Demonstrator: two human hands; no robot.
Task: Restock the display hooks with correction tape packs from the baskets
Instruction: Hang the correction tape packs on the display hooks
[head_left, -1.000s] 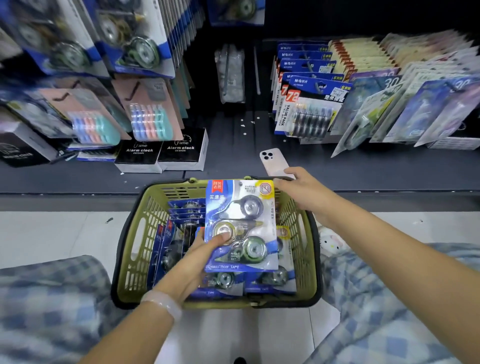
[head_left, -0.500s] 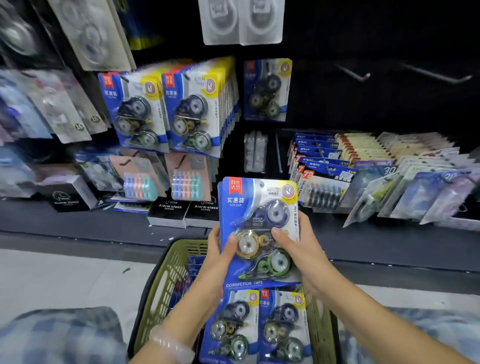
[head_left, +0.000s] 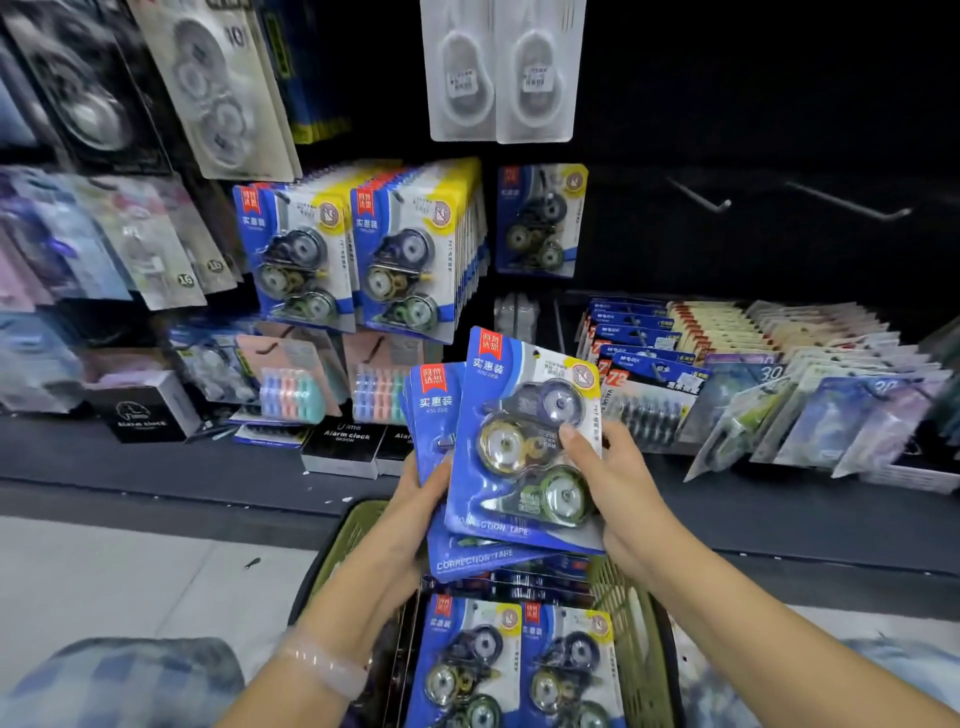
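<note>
Half a second ago we saw one squared stack of correction tape packs held upright in both hands; now the stack has fanned apart — the front pack tilts to the right while the rear packs lean left behind it, and the whole bundle sits higher above the green basket. The right hand grips the front pack, thumb pressed on its clear blister and fingers curled behind the card; the left hand holds the rear packs at their left edge, its grip closed round them. Each pack is a glossy blue card with a yellow corner and a moulded transparent bubble over three round dispensers. The basket directly below the bundle is slotted plastic with a dark rim, and two more packs lie flat inside it. Up and left of the basket, two full hooks of the same packs hang in thick rows, with a single pack just to their right. Farther right of that, above the basket, two bare metal hooks jut from the dark panel. A pale translucent bracelet circles the left wrist.
</note>
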